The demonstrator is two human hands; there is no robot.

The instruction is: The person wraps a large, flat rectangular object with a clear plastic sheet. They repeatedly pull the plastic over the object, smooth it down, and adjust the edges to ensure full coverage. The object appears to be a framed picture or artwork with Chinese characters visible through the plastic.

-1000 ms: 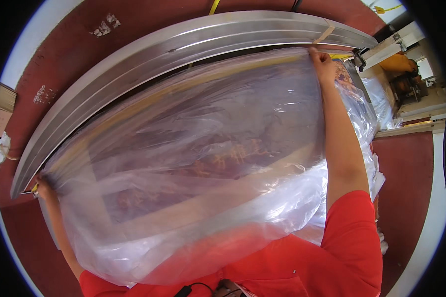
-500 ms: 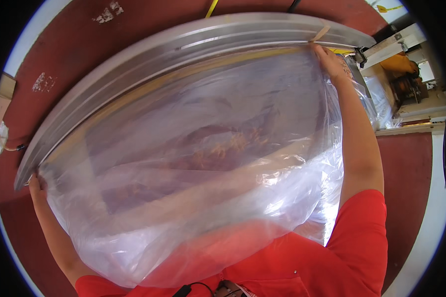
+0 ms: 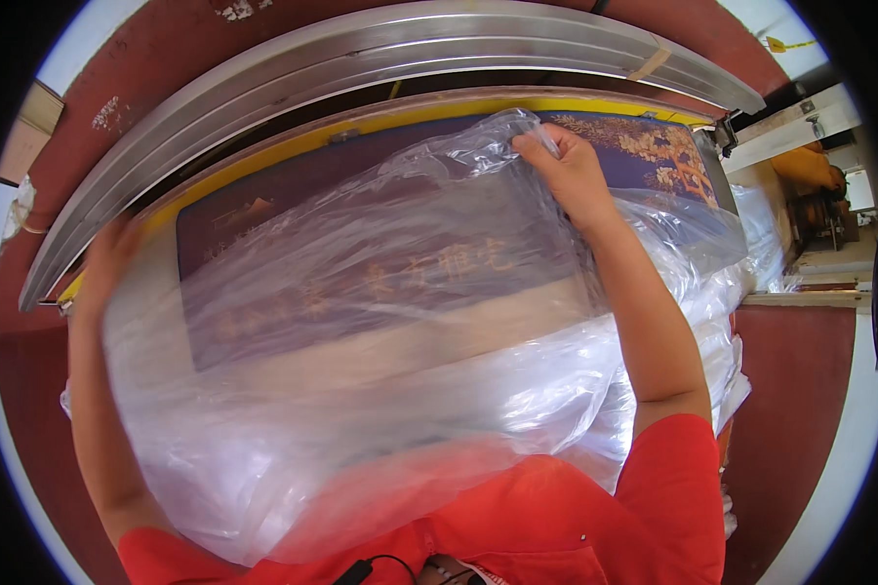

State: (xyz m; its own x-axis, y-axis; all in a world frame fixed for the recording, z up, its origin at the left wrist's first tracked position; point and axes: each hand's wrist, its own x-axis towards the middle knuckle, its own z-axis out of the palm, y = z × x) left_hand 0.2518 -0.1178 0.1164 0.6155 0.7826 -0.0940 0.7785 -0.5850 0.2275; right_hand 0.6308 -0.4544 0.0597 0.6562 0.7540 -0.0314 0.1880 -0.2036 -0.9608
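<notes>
A large clear plastic sheet [image 3: 380,390] is spread in front of me and bunches up near its top edge. My right hand [image 3: 561,166] pinches a gathered fold of it, raised over the upper middle. Through the sheet shows a dark purple printed panel [image 3: 644,156] with gold lettering and a blossom pattern at its upper right, uncovered there. A yellow strip [image 3: 332,134] runs along the panel's far edge. At the far left, near that strip's end, my left hand [image 3: 112,253] is smeared by motion, and its fingers cannot be made out.
A long, ridged silver metal beam [image 3: 410,44] spans the far side, with a tan strip of tape [image 3: 651,60] on it. At right are a white frame [image 3: 785,136] and orange-brown machinery [image 3: 810,195]. A dark red surface [image 3: 790,390] lies around.
My right hand has moved left from the sheet's upper right corner, drawing the plastic back and baring the blossom print and yellow strip. My left hand has moved up and slightly right.
</notes>
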